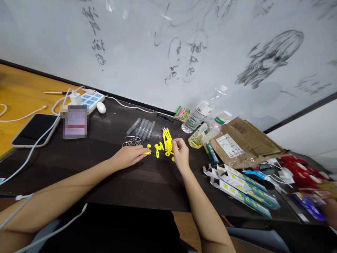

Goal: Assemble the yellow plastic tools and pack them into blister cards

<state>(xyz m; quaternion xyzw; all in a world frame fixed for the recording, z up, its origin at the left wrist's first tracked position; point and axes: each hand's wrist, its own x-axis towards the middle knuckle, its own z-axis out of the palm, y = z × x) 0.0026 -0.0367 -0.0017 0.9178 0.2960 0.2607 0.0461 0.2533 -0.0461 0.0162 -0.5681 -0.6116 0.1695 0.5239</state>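
My left hand [129, 155] lies on the dark table [105, 175], fingers drawn together on a small yellow plastic piece [147, 153]. My right hand [180, 153] is curled, fingers pinched at a cluster of yellow plastic parts [166, 142]; what exactly it grips is too small to make out. More loose yellow pieces [158, 149] lie between the two hands. Behind them sit several clear plastic tubes [142, 128] and a bunch of thin metal wire clips [132, 141].
A phone [34, 130], power strip [88, 99] with white cables, and a white mouse [101, 107] lie at left. Water bottles [197, 117], a brown parcel [242, 142], packaged cards [242, 189] and red items [297, 168] crowd the right. A scribbled whiteboard [168, 45] backs the table.
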